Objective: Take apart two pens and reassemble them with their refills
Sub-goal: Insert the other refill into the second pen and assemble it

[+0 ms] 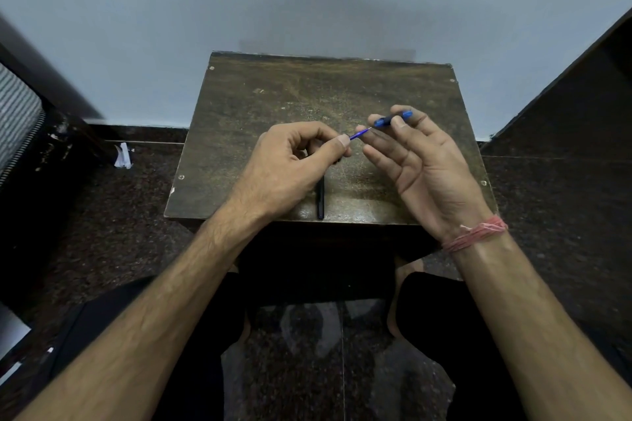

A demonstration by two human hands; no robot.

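Left hand fingers pinched on a thin blue refill; thumb and forefinger clamp its near end, the rest of it pokes out toward the right hand. Other left fingers curled in.

Right hand palm up, fingertips grasping a blue pen barrel with a dark grip section, thumb on top of it. Lower fingers spread loose, not touching the barrel.

Refill tip sits just at the open end of the barrel, the two roughly in line, tilted up to the right. Can't tell if the tip is inside the barrel or just short of it.

Both parts are held in the air above the middle of the worktop, a small dark worn wooden top with screws at the corners.

Second pen, black, lies flat on the worktop near its front edge, partly under the left hand, pointing front to back.

No containers in view.

Red thread band on right wrist. White paper scrap on the floor left of the worktop, by the wall.
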